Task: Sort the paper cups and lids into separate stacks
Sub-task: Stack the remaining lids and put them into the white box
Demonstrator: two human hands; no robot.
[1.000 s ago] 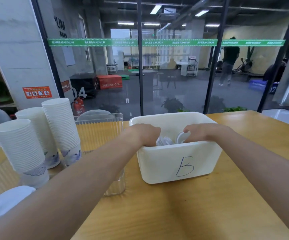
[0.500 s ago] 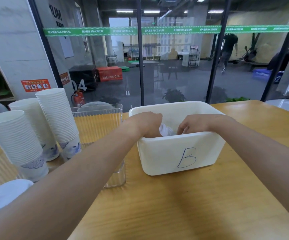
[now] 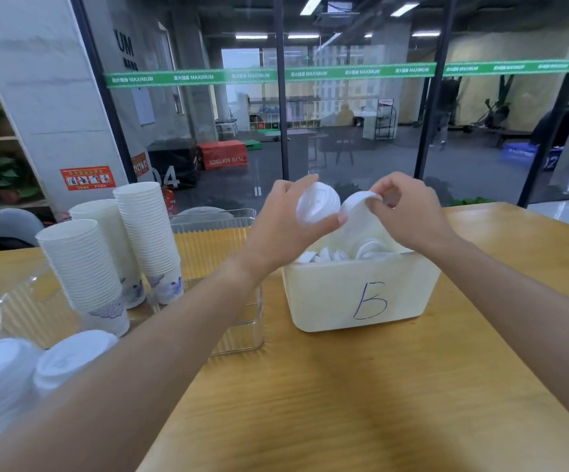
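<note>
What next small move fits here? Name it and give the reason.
Probably nest the two lids together. The left hand grips one white lid and the right hand pinches another lid, both held side by side above bin B, where more loose lids remain. Lid stacks already stand at the near left.

White lids (image 3: pixel 317 203) above lid-filled bin (image 3: pixel 361 294)
</note>
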